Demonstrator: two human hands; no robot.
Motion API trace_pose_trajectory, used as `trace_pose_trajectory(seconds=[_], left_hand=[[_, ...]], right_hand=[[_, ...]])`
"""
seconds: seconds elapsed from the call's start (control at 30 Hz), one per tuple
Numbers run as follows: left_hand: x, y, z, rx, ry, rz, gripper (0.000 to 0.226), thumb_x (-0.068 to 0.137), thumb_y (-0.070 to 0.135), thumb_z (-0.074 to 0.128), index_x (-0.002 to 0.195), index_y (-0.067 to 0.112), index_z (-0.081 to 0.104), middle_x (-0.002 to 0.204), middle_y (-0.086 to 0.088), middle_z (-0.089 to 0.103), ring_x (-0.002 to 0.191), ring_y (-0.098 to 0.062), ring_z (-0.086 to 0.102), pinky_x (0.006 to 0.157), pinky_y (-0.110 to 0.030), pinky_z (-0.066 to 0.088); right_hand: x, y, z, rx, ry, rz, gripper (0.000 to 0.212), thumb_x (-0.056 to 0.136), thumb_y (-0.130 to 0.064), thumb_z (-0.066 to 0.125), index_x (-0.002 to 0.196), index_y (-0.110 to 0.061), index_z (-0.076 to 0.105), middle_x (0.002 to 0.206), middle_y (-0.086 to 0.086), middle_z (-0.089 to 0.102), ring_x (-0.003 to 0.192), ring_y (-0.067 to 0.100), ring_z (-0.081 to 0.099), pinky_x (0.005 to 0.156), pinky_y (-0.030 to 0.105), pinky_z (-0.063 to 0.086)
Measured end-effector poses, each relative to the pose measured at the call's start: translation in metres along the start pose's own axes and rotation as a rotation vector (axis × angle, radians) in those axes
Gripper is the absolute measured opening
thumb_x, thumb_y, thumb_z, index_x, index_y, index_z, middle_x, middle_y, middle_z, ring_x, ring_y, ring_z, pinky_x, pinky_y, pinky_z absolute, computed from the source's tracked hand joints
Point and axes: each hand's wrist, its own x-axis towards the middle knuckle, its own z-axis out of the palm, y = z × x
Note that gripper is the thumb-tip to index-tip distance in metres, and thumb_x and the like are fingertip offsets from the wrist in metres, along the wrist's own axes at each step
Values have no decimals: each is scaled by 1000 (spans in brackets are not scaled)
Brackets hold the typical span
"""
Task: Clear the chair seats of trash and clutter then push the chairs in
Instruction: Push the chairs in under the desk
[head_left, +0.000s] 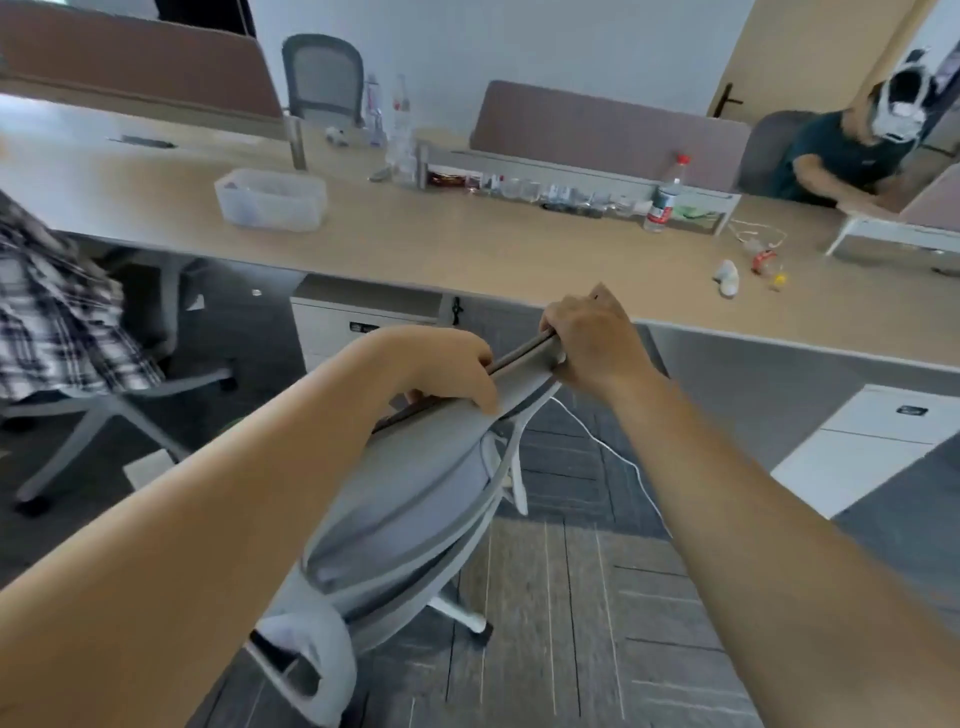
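Note:
A grey office chair (410, 499) with a white frame stands in front of me, its backrest facing me and tilted. My left hand (447, 369) grips the top edge of the backrest from the left. My right hand (592, 343) grips the same top edge at its right end. The chair faces the long wooden desk (467, 249), and its seat is hidden behind the backrest. One white leg with a caster (467, 618) shows below.
A white drawer cabinet (358, 317) sits under the desk ahead, another (872, 447) to the right. A white cable (623, 462) runs over the floor. A second chair with a person in a plaid shirt (57, 317) is at left. A clear box (270, 200) and bottles stand on the desk.

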Motion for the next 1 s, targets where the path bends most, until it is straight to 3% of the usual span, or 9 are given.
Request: trace_pose_trajectory(seconds=[0.07, 0.17, 0.27, 0.37, 0.43, 0.53, 0.67, 0.9, 1.0], left_hand=[[-3, 14, 13, 78, 125, -78, 17, 84, 25, 55, 96, 13, 52, 86, -3, 54, 85, -25, 53, 82, -39, 47], [-8, 36, 39, 98, 363, -243, 19, 84, 27, 56, 98, 13, 57, 84, -3, 55, 80, -24, 52, 71, -33, 44], [-16, 48, 63, 137, 620, -543, 24, 79, 38, 61, 88, 17, 54, 78, -1, 55, 79, -26, 52, 69, -31, 37], [-23, 51, 82, 194, 792, -648, 45, 72, 55, 63, 91, 15, 56, 97, -7, 62, 97, -29, 57, 82, -36, 37], [-28, 54, 94, 219, 892, -620, 53, 69, 57, 65, 92, 10, 59, 100, -9, 64, 99, -29, 57, 90, -39, 36], [-34, 61, 108, 202, 993, -552, 47, 67, 54, 70, 73, 11, 50, 83, -8, 60, 88, -28, 54, 94, -39, 30], [-39, 79, 130, 236, 1083, -464, 48, 64, 52, 73, 70, 8, 54, 72, -7, 53, 77, -26, 50, 95, -39, 28], [-47, 105, 160, 308, 1144, -269, 53, 59, 49, 78, 70, 1, 60, 73, -15, 66, 76, -33, 60, 87, -41, 37], [-51, 116, 169, 380, 1142, -217, 55, 51, 54, 75, 57, 3, 56, 57, -13, 63, 59, -32, 60, 77, -40, 45]], right_hand=[[1, 12, 1, 16, -12, -121, 29, 80, -8, 64, 108, -6, 57, 114, 12, 61, 112, 29, 50, 113, 37, 25], [-3, 25, 1, 91, -42, -271, 25, 81, -9, 64, 104, -2, 57, 113, 16, 59, 111, 31, 46, 91, 37, 41], [-7, 34, 0, 122, -37, -400, 30, 80, -18, 67, 104, -2, 57, 113, 15, 60, 113, 31, 47, 94, 38, 38], [-14, 39, 3, 139, -47, -483, 41, 76, -29, 71, 103, -2, 57, 113, 16, 59, 112, 30, 47, 96, 38, 36], [-24, 43, 5, 198, -27, -498, 40, 73, -33, 74, 94, -4, 57, 107, 17, 60, 109, 29, 48, 94, 37, 36], [-39, 52, 5, 220, -15, -507, 40, 70, -38, 76, 74, -10, 47, 94, 16, 59, 101, 26, 50, 88, 36, 36], [-66, 69, -1, 208, -29, -473, 63, 67, -42, 77, 54, -21, 19, 60, -7, 26, 82, 18, 34, 77, 31, 27], [-121, 100, -8, 239, -9, -397, 48, 66, -39, 78, 65, -13, 37, 60, -11, 22, 81, 16, 32, 75, 26, 20], [-141, 111, -11, 241, 8, -354, 46, 65, -39, 78, 66, -10, 42, 61, -3, 34, 79, 18, 35, 73, 26, 21]])
